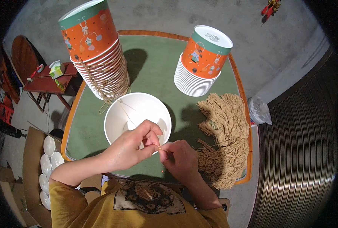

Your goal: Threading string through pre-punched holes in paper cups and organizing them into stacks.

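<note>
Just in front of me, my left hand (pixel 133 146) and my right hand (pixel 181 159) meet fingertip to fingertip. Both are pinched on a thin tan cord (pixel 126 113), whose end between the fingers is mostly hidden. The cord runs up over the rim of a white paper bucket (pixel 114 123), which lies tilted with its mouth toward me behind my left hand. Beyond it rises a tall stack of orange and green buckets (pixel 93 34), upside down, with many cords looped along their rims. Beside my right hand lies a thick bundle of loose tan cords (pixel 226 133).
A shorter upside-down bucket stack (pixel 197 76) stands at the far right of the green tabletop (pixel 157 62). Left of the table is a cardboard box (pixel 34 171) holding white buckets. A red bench (pixel 51 81) carries a tissue pack. Ribbed sheeting (pixel 302 152) stands on the right.
</note>
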### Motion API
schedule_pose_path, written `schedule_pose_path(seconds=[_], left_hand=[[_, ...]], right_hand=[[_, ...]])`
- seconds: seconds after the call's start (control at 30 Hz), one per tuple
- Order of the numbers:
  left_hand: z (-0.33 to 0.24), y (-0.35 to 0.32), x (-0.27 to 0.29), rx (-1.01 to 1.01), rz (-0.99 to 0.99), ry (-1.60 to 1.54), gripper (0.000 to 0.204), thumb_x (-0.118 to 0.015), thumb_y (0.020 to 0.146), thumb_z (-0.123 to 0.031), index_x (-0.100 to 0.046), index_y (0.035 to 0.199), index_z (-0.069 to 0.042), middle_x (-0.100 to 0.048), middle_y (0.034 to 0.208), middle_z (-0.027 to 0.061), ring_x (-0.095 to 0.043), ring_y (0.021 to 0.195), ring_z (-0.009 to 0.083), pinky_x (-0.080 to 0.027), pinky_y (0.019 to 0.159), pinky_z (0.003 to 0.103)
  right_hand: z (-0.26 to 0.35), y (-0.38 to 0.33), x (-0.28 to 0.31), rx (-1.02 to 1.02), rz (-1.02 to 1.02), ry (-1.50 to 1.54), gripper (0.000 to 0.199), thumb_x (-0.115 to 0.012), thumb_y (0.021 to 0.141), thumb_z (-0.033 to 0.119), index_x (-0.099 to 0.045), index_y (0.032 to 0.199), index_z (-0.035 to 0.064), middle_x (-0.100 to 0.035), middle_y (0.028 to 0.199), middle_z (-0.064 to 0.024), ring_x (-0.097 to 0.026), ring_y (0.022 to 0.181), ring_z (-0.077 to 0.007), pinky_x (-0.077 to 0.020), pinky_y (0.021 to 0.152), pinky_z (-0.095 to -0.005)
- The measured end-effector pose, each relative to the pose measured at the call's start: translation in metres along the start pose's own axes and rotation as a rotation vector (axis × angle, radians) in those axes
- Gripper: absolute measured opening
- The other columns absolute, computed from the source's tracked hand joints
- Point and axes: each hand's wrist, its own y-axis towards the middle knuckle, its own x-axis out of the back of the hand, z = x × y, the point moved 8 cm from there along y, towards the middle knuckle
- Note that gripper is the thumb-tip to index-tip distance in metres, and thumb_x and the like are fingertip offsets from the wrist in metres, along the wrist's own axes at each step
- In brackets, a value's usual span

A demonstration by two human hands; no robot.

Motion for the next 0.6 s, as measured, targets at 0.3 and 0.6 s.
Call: schedule_pose_path(seconds=[0.3, 0.6], left_hand=[[0.002, 0.001, -0.008, 0.002, 0.102, 0.021, 0.032, -0.061, 0.089, -0.001, -0.046, 0.117, -0.005, -0.054, 0.092, 0.0009, -0.053, 0.085, 0.0094, -0.045, 0.079, 0.027], [-0.011, 0.001, -0.007, -0.126, -0.007, 0.298, 0.023, -0.058, 0.086, 0.0, -0.049, 0.107, -0.001, -0.051, 0.087, 0.0113, -0.054, 0.085, 0.0286, -0.046, 0.078, 0.038]], right_hand=[[-0.024, -0.01, -0.012, -0.343, 0.074, 0.233, 0.013, -0.067, 0.083, 0.012, -0.058, 0.092, 0.008, -0.06, 0.079, -0.0086, -0.061, 0.065, -0.022, -0.0504, 0.059, -0.0343], [-0.031, -0.016, -0.009, -0.414, 0.024, 0.329, 0.011, -0.06, 0.091, 0.016, -0.057, 0.096, 0.0065, -0.057, 0.066, -0.0074, -0.056, 0.052, -0.0154, -0.0474, 0.053, -0.031]])
